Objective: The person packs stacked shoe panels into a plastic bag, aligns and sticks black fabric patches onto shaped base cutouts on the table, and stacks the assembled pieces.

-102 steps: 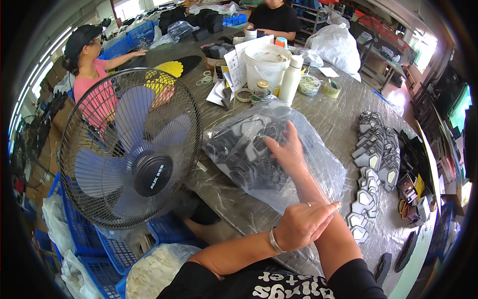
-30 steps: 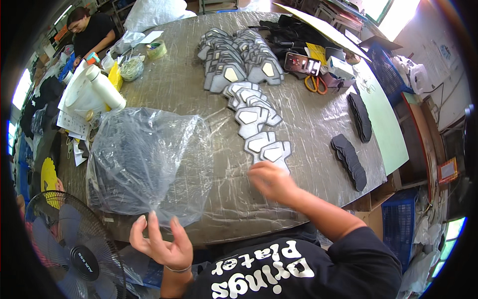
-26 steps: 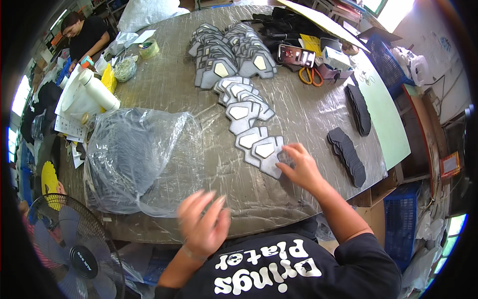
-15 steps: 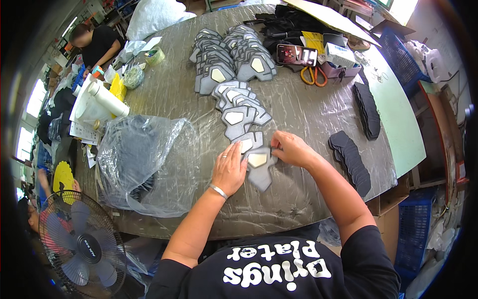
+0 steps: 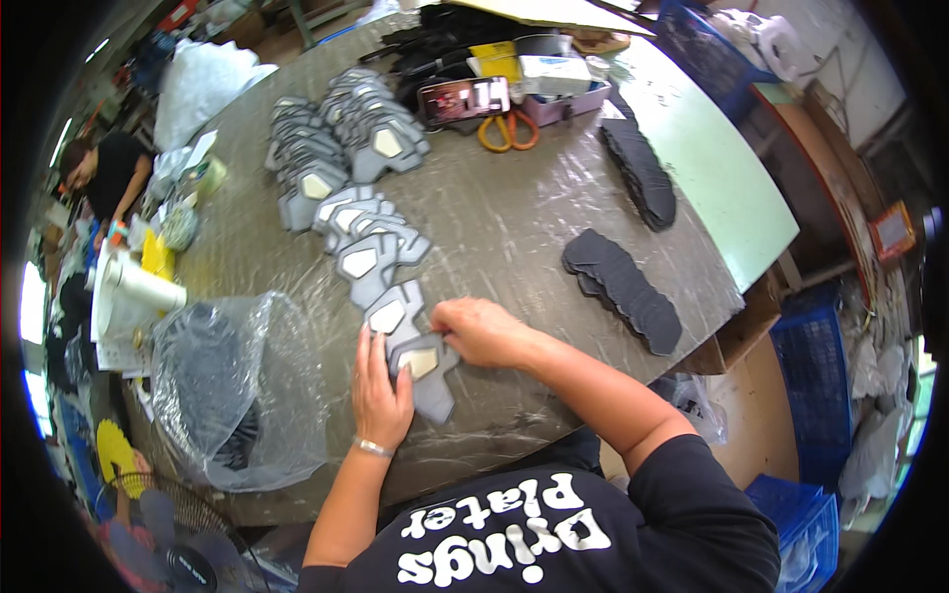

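Observation:
A grey, angular cut piece with a cream patch lies at the near end of a row of overlapping grey pieces. My left hand rests flat along its left side, fingers stretched out and touching it and the piece behind. On the other side, my right hand pinches the piece's upper right edge, the fingertips partly hidden behind my knuckles. Farther up the table, two fanned stacks of similar pieces, a left stack and a right stack, stand side by side.
Two rows of black cut pieces lie to the right. Orange-handled scissors, a phone and a box sit at the back. A clear plastic bag with dark contents lies left. A fan stands lower left; a person is farther off.
The view has swung, so the table and everything on it appear shifted left. Both hands keep nearly the same places on the near grey piece.

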The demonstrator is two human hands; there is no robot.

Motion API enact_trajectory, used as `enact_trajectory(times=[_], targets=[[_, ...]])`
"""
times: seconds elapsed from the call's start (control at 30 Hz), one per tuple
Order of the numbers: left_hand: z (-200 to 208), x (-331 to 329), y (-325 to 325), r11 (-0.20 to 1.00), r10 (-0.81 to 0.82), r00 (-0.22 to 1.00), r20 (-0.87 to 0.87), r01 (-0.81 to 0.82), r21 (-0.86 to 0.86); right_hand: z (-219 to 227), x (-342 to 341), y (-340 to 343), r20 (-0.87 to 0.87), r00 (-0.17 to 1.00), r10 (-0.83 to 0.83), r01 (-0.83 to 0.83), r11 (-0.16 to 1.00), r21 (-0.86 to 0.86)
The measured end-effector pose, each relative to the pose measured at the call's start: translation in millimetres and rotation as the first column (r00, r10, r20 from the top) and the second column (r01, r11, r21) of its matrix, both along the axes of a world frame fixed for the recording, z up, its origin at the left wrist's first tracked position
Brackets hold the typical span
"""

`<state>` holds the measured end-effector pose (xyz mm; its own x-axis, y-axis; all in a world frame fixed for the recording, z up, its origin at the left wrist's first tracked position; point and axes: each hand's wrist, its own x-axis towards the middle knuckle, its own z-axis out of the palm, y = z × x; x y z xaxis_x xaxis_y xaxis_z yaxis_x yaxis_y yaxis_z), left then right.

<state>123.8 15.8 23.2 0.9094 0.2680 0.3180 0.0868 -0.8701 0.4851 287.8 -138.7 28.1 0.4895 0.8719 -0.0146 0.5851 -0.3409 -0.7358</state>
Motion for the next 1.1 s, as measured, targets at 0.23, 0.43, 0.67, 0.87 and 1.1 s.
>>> enact_trajectory(times=[0.23, 0.43, 0.67, 0.87, 1.1], targets=[[-13.5, -24.0, -21.0, 0.993, -0.063, 0.986, -0.152, 0.077, 0.086, 20.8, -6.2, -28.7, 0.106, 0.975, -0.195, 0.183, 0.976, 0.115], [11.3, -15.1, -43.1, 1.0, -0.008, 1.0, 0.01, 0.008, 0.002, 46.6, 64.1, -138.2, 0.528, 0.73, -0.433, 0.535, 0.844, -0.047], [16.4, 87.5, -109.2, 0.838, -0.544, 0.837, 0.065, 0.545, -0.002, 39.5, 100.0, -147.6, 0.622, 0.771, 0.14, 0.175, 0.891, -0.419], [-4.2, 152.3, -139.1, 0.82, -0.573, 0.817, 0.068, 0.57, 0.055, 42.4, 98.7, -139.1, 0.644, 0.71, 0.284, 0.082, 0.875, -0.477], [-15.2, 161.1, -145.8, 0.816, -0.573, 0.818, 0.038, 0.566, 0.115, 33.5, 143.4, -174.2, -0.146, 0.732, -0.666, 0.676, 0.736, 0.029]])
